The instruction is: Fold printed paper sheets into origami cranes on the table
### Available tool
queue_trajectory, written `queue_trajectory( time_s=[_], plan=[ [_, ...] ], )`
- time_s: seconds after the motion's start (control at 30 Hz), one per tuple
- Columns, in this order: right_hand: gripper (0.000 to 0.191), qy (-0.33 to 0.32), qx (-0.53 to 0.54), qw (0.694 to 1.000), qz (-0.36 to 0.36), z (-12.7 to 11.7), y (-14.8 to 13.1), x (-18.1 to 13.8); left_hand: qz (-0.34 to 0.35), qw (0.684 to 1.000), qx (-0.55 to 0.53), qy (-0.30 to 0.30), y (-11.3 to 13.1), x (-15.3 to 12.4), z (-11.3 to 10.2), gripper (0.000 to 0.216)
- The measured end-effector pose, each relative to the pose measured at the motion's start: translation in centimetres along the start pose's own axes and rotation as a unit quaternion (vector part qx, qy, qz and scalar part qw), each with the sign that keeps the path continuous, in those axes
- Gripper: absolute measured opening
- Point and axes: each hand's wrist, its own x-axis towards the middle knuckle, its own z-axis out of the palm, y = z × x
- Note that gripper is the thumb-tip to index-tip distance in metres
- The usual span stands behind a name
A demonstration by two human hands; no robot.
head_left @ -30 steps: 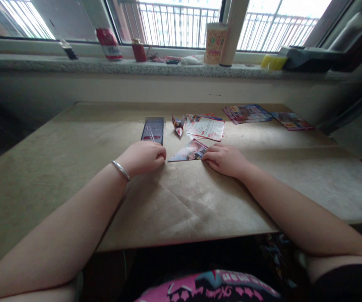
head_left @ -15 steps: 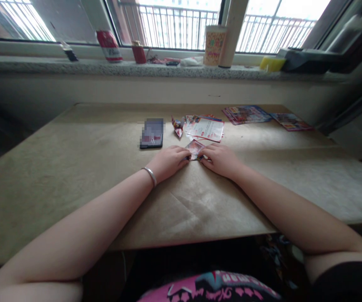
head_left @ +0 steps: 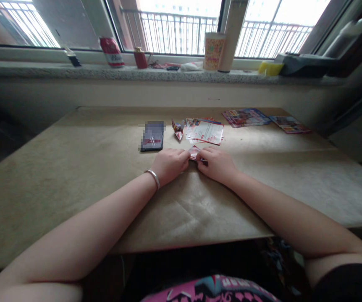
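Between my hands, on the table, lies a small folded piece of printed paper [head_left: 194, 152]; its pointed top shows and its lower part is hidden by my fingers. My left hand [head_left: 171, 163], with a silver bangle at the wrist, pinches the paper's left side. On its right side, my right hand [head_left: 217, 163] grips the paper with curled fingers. Just beyond lie a folded paper figure [head_left: 177, 129] with pointed ends and a loose stack of printed sheets [head_left: 206, 131]. A dark phone-like tablet [head_left: 153, 136] rests to the left of the figure.
More colourful printed sheets [head_left: 247, 117] lie at the table's back right, with another pile [head_left: 289, 124] beside them. On the stone windowsill [head_left: 168, 74] stand a red-and-white can [head_left: 111, 52], a red bottle [head_left: 140, 58], a patterned cup [head_left: 214, 51] and a yellow object [head_left: 269, 68].
Less of the paper shows between my hands, and its visible part looks smaller. My hands stay close together on it. The whole view has shifted slightly.
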Motion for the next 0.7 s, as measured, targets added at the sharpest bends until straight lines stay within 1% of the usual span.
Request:
queue_trajectory(
  time_s=[0.1,0.2,0.37,0.53,0.7],
  plan=[
    [0.01,0.012,0.023,1.0,-0.008,0.0,-0.3,0.1,0.019,0.999,-0.006,0.04,0.5,0.1,-0.2,0.024],
    [0.01,0.014,0.035,0.999,-0.014,0.1,-0.4,0.2,0.034,0.997,-0.008,0.062,0.9,0.2,-0.2,0.027],
    [0.006,0.026,0.053,0.998,-0.003,0.0,-0.1,0.1,0.031,0.998,-0.012,0.056,0.9,0.1,-0.3,0.03],
    [0.005,0.041,0.088,0.995,0.022,-0.1,0.6,0.0,0.025,0.997,0.004,0.071,0.5,-0.1,-0.5,0.03],
    [0.006,0.048,0.093,0.994,0.023,-0.5,1.1,-0.2,0.024,0.998,0.003,0.06,0.2,-0.3,-0.8,0.028]
  ],
)
